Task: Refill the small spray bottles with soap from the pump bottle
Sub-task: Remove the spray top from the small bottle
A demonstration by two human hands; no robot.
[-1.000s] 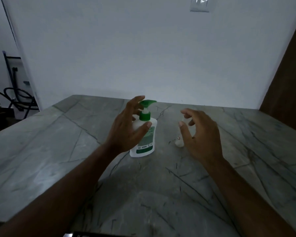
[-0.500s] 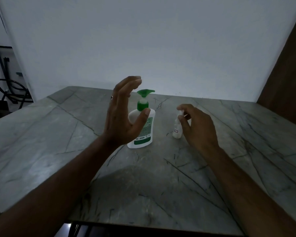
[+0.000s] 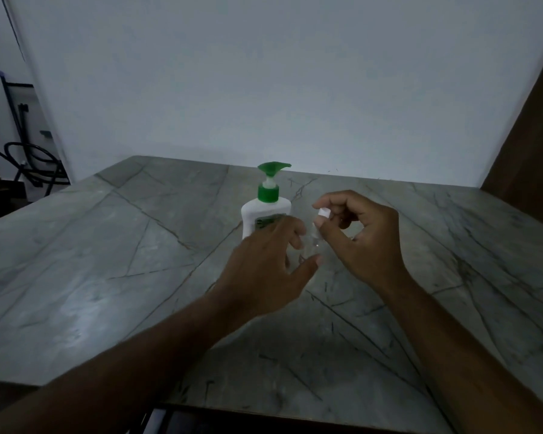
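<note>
A white pump bottle [image 3: 265, 214] with a green pump head stands upright on the grey marble table [image 3: 107, 261], just behind my left hand. A small clear spray bottle [image 3: 314, 238] with a white cap [image 3: 324, 213] sits to its right, between my two hands. My left hand [image 3: 264, 267] curls round the small bottle's lower body, thumb in front and fingers behind. My right hand [image 3: 364, 242] pinches the white cap between thumb and forefinger. The small bottle's base is hidden by my left hand.
A white wall rises behind the table. A brown wooden panel [image 3: 527, 158] stands at the right edge. Dark hoses and a rack [image 3: 29, 158] sit on the floor beyond the table's left side. The table's front edge runs near the bottom of the view.
My left hand dropped from beside the pump bottle and moved right onto the small spray bottle. My right hand closed its thumb and forefinger on the white cap.
</note>
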